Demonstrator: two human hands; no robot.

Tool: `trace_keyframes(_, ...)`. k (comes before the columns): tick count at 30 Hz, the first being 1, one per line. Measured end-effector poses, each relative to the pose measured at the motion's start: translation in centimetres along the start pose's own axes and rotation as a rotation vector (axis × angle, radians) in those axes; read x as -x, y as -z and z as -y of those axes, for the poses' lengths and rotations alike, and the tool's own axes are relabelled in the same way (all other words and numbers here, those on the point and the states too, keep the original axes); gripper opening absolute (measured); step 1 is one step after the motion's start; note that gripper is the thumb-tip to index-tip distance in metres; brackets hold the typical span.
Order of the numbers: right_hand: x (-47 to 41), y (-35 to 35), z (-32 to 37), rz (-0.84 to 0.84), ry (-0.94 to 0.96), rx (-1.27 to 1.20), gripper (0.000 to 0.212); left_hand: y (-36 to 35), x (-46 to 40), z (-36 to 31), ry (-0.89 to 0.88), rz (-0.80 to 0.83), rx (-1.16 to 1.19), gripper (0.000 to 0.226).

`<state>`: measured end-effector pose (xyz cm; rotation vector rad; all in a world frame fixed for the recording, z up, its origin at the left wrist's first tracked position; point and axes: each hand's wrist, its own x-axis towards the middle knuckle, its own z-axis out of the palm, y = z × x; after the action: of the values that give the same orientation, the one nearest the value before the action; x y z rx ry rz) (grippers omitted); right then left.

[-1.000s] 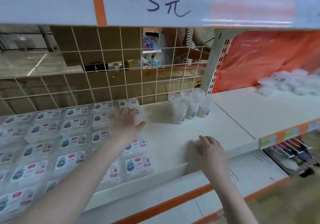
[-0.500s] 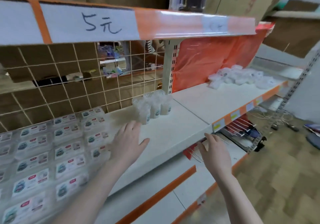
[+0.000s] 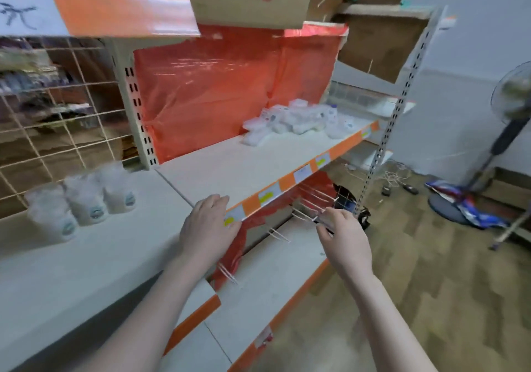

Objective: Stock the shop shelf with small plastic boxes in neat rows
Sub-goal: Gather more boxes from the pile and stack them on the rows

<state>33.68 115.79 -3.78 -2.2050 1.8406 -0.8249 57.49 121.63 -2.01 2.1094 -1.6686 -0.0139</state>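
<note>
Heap of small clear plastic boxes (image 3: 298,121) sits loose and jumbled on the far right stretch of white shop shelf (image 3: 230,167), against the orange plastic sheet (image 3: 218,84) at the back. Lies up and to the right of both hands, well apart from each. No single long axis to the heap as a whole; spreads roughly along the shelf's length, from left to right.

Left hand (image 3: 208,228) rests near the shelf's orange and white front edge strip (image 3: 287,183), fingers straight and relaxed, holding nothing. Right hand (image 3: 343,238) hangs lower and further right, in front of thin white wire hooks (image 3: 307,208) under the shelf, fingers loosely bent; appears empty, though fingertips overlap the hooks and contact cannot be told. Grip therefore unfilled on both sides.

Right hand seems the nearer to the heap, being further along the shelf; probably needs a reach up and away over the front edge. Left hand stands closer to three frosted white plastic cups (image 3: 83,199) on the near left section, beside the wire mesh back panel (image 3: 57,130).

Judged by this, likely a move between stocking rounds: heap still unsorted, no box yet taken. Risk of snagging on the hooks while raising the right hand.
</note>
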Motion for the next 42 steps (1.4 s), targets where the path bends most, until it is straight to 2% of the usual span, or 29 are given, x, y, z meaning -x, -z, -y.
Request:
trace_keyframes(6,-5.5,0.7,-5.7,-0.019,0.033,-0.001,0.04,-4.1,-4.6,-5.5,0.013,-0.006,0.043,0.052)
trace_keyframes(10,-9.5,0.2,-8.0,-0.035,0.032,-0.03,0.034,-5.9,-8.6,-8.1,-0.026,-0.005,0.021,0.051)
trace_keyframes(16,-16.3,-1.2,-11.1,-0.07,0.033,-0.019,0.039,-9.2,-16.1,-11.3,-0.054,-0.041,0.056,0.053)
trace_keyframes(29,-36.0,-2.6,-18.8,-0.045,0.003,0.008,0.039,-17.5,-34.4,-19.4,-0.146,0.026,0.082,0.056)
trace_keyframes(36,-46.2,-4.3,-25.1,0.018,0.124,-0.008,0.039,-22.9,-40.9,-24.2,-0.114,0.035,0.096,0.055)
trace_keyframes(42,-54.7,-5.3,-29.5,0.168,0.37,-0.082,0.043,-27.2,-44.6,-29.1,0.083,0.059,0.098,0.059)
